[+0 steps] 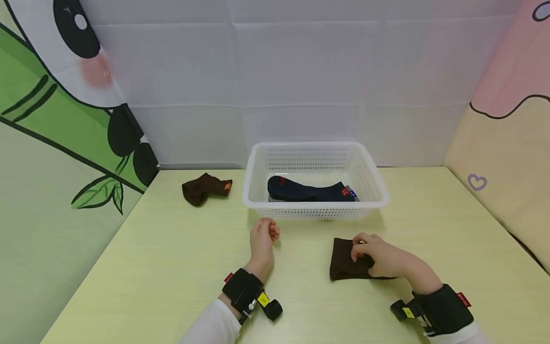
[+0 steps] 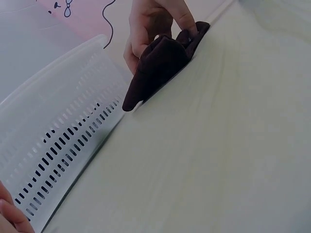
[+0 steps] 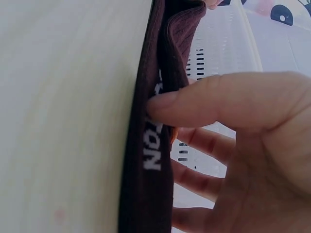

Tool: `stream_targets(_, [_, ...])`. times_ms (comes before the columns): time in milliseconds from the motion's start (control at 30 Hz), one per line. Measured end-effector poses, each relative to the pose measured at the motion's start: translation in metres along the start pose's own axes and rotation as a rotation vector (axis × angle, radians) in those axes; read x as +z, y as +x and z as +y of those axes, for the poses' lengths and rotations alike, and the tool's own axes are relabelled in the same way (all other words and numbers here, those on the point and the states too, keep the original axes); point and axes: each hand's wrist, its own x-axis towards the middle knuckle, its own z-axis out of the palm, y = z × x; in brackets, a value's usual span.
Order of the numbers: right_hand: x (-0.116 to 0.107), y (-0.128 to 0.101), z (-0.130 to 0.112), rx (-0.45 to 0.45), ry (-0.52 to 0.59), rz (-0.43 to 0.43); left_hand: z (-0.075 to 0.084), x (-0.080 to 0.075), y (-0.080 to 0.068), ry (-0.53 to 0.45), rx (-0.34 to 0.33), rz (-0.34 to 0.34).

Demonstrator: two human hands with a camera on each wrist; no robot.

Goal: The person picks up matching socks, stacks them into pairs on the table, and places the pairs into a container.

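Note:
A dark brown sock [image 1: 342, 263] lies folded on the table, right of centre. My right hand [image 1: 383, 257] pinches its upper layer, and in the right wrist view the thumb [image 3: 194, 104] presses beside white lettering [image 3: 152, 155] with the fingers behind the cloth. Part of the sock is raised in the left wrist view. My left hand [image 1: 262, 242] is by the basket's near left corner, fingers loosely curled and holding nothing. Another brown sock [image 1: 202, 189] with an orange tag lies crumpled left of the basket.
A white perforated plastic basket [image 1: 318, 211] stands at the back of the table against a pale backdrop. Inside it lie dark navy socks [image 1: 302, 192] with red marks and a small label. Printed cloth walls border both sides of the table [image 1: 163, 267].

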Motion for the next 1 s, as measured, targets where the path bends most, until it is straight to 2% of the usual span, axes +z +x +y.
stream_targets(400, [0.003,0.011,-0.001,0.001,0.044,-0.019,-0.003,0.001,0.002,0.002,-0.008,0.004])
stream_targets(1000, [0.005,0.018,-0.008,-0.055,0.044,0.01,-0.003,0.001,0.004,0.004,-0.029,0.007])
